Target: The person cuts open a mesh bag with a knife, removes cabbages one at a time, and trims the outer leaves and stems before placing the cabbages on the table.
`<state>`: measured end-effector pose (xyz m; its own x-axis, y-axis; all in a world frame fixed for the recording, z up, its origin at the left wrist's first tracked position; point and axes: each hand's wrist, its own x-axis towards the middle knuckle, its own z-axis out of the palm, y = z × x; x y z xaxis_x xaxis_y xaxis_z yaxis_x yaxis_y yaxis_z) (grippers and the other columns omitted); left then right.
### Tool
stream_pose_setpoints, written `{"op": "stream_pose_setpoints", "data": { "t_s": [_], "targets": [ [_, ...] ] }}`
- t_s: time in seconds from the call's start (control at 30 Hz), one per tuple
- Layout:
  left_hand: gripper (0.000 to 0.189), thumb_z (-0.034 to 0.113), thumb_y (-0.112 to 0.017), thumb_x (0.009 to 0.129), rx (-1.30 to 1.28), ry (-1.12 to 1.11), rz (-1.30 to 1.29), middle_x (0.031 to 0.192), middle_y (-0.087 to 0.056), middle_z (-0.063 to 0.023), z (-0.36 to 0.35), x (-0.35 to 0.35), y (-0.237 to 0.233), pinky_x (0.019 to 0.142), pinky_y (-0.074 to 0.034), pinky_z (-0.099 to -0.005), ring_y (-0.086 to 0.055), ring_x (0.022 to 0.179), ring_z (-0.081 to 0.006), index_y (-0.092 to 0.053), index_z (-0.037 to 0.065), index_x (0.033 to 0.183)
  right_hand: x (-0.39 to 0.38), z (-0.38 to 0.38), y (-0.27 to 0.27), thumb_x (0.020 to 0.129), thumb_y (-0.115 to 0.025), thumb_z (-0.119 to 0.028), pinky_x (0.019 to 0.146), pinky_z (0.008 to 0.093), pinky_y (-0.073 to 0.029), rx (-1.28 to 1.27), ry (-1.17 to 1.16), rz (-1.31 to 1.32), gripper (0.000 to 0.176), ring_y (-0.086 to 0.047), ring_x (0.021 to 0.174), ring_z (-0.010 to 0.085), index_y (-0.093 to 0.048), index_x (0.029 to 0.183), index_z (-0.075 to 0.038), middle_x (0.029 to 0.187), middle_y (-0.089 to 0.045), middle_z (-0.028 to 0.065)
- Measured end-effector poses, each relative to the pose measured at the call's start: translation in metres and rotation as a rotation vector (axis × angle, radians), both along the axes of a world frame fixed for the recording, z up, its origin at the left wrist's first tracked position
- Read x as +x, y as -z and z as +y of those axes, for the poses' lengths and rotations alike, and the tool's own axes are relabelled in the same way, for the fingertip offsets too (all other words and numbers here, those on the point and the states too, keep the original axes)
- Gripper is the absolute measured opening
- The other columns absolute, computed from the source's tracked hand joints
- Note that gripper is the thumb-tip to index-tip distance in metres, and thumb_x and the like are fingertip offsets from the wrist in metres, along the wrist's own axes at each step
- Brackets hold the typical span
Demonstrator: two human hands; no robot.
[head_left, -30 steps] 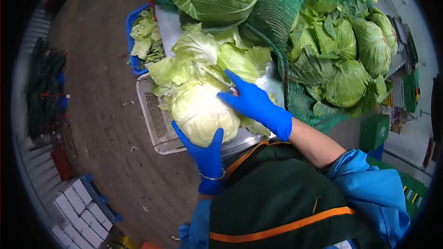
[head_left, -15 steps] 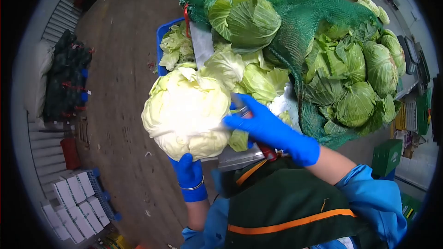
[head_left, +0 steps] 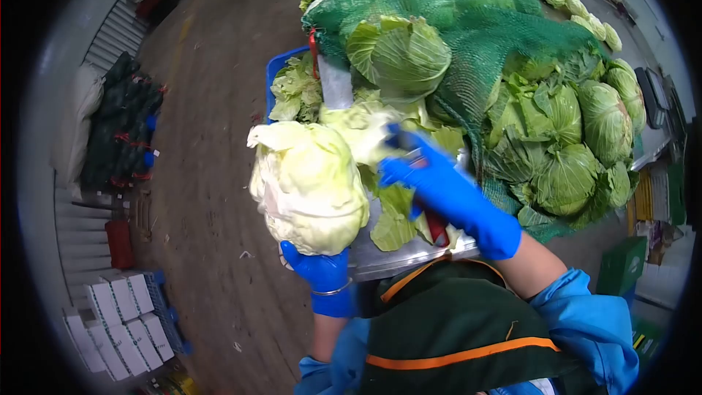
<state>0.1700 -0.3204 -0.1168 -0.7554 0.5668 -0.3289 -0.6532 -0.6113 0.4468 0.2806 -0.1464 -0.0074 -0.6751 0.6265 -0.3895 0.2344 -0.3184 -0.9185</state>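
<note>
My left hand (head_left: 316, 267), in a blue glove, supports a pale, trimmed cabbage (head_left: 311, 194) from below, thumb against its underside. To the right is my gloved right hand (head_left: 446, 186), smeared by motion, its fingers curled around what looks like a knife. The knife's red handle (head_left: 437, 230) shows below the palm; its blade is hard to make out. Loose pale leaves (head_left: 365, 128) lie or move just beyond the fingers, blurred. A green outer leaf (head_left: 395, 218) rests on the metal table (head_left: 384, 263) between the hands.
Behind lies a green mesh sack (head_left: 468, 36) of cabbages, with a green cabbage (head_left: 409, 58) in front. More cabbages (head_left: 567, 179) are piled at right. A blue crate (head_left: 272, 77) holds leaf trimmings. White boxes (head_left: 128, 322) and dark mesh sacks (head_left: 117, 135) stand on the floor at left.
The pale cabbage has turned and tilted in my left hand. My right hand has moved away from it, toward the loose leaves. The view has shifted slightly.
</note>
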Motion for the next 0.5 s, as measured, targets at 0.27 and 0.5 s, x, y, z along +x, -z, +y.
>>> {"op": "stream_pose_setpoints", "data": {
  "t_s": [0.27,0.5],
  "targets": [
    [0.086,0.041,-0.063,0.071,0.013,0.115,0.257,0.144,-0.025,-0.0122,-0.025,-0.018,-0.004,0.108,-0.017,-0.0515,-0.024,0.131,-0.0339,-0.023,0.011,0.140,0.001,-0.015,0.011,0.078,-0.068,-0.021,0.050,0.0227,-0.047,-0.082,-0.113,0.117,0.044,-0.060,0.072,0.0083,-0.053,0.116,-0.003,0.086,-0.064,0.0046],
    [0.077,0.062,-0.048,0.076,-0.076,0.119,0.052,0.144,-0.025,-0.0058,-0.001,0.002,0.001,0.101,-0.027,-0.0556,-0.026,0.131,-0.0310,-0.026,0.023,0.139,0.009,0.007,0.019,0.079,-0.064,-0.014,0.044,0.0220,-0.045,-0.344,-0.109,0.200,0.020,-0.059,0.058,0.0109,-0.057,0.091,0.000,0.080,-0.064,0.0089]
  ]
}}
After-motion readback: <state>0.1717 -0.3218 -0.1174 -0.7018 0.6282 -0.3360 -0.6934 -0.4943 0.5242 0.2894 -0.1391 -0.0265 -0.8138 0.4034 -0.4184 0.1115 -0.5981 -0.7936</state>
